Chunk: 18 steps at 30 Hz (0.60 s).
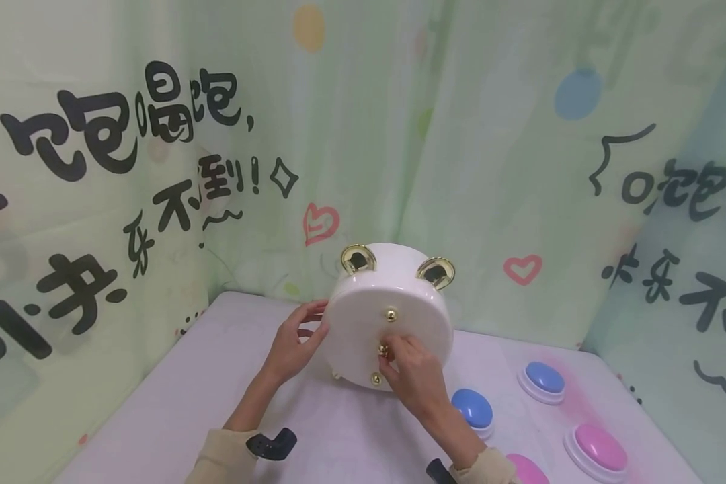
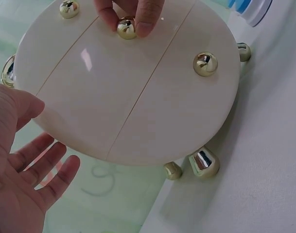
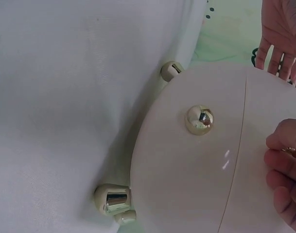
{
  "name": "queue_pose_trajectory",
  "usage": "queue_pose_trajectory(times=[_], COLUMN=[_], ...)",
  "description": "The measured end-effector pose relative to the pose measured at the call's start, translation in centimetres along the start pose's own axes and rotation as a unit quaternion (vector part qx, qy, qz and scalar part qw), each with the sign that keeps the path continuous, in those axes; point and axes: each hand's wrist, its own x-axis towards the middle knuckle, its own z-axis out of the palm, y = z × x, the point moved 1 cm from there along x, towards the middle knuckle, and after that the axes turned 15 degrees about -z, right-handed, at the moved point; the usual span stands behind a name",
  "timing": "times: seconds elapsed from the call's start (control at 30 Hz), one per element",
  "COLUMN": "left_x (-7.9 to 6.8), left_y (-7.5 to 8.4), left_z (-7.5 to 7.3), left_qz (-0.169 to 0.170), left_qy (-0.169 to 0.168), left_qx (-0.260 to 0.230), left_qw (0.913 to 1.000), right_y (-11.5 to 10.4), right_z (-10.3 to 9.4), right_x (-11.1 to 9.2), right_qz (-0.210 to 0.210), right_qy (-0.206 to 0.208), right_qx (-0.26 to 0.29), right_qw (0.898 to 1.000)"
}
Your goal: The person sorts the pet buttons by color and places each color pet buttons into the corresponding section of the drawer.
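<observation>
A round white storage box (image 1: 353, 329) with gold ears and small gold feet stands on the table. Two thin seams split its front into three sections, each with a round gold knob. My right hand (image 1: 417, 376) pinches the middle knob (image 2: 127, 30) between thumb and fingertips. Above and below it are the top knob (image 1: 390, 314) and the bottom knob (image 2: 205, 64). At the box's left side is my left hand (image 1: 293, 346), fingers apart and only slightly bent, with the thumb at the front rim; contact is unclear. All three sections look flush.
Right of the box, blue push buttons (image 1: 544, 378) and pink push buttons (image 1: 600, 447) on white bases sit on the white-covered table (image 1: 175, 396). A pale green printed curtain (image 1: 375, 134) hangs close behind and along the sides.
</observation>
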Motion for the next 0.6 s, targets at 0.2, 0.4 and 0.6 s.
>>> queue_pose_trajectory(times=[0.2,0.4,0.6], left_x=[0.0,0.0,0.1], left_y=[-0.1,-0.1,-0.2], left_z=[0.1,0.1,0.2], left_qz=[-0.011,-0.022,-0.027], left_qy=[0.005,0.008,0.002], left_qx=[-0.005,-0.012,-0.015], left_qw=[0.9999,0.9997,0.9995], right_y=[-0.2,-0.5,-1.0], right_z=[-0.2,-0.6,-1.1], right_x=[-0.1,0.1,0.1], right_qz=[0.001,0.000,0.010], right_qy=[-0.007,-0.022,-0.032], right_qx=[-0.007,-0.014,-0.011], right_qw=[1.000,1.000,0.999])
